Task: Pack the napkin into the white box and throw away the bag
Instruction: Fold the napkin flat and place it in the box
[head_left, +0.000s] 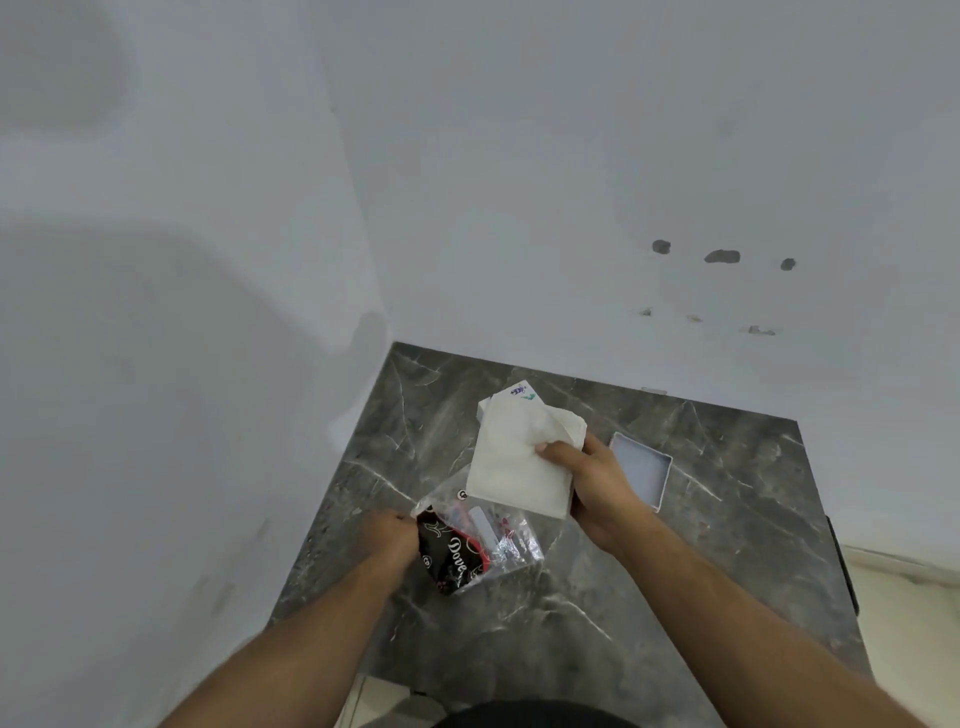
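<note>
Two bare hands work over a dark grey marble-patterned tabletop (649, 597) set against a white wall.

The right hand (597, 483) grips a folded white paper napkin (514, 457) by its right edge, thumb on top, holding it above the table with its lower corner at the mouth of a clear plastic bag (483, 540) printed in black and red. The left hand (389, 535) is clenched on the bag's left side. A small open square white box (641, 467) sits on the table just right of the right hand, partly behind it.
</note>
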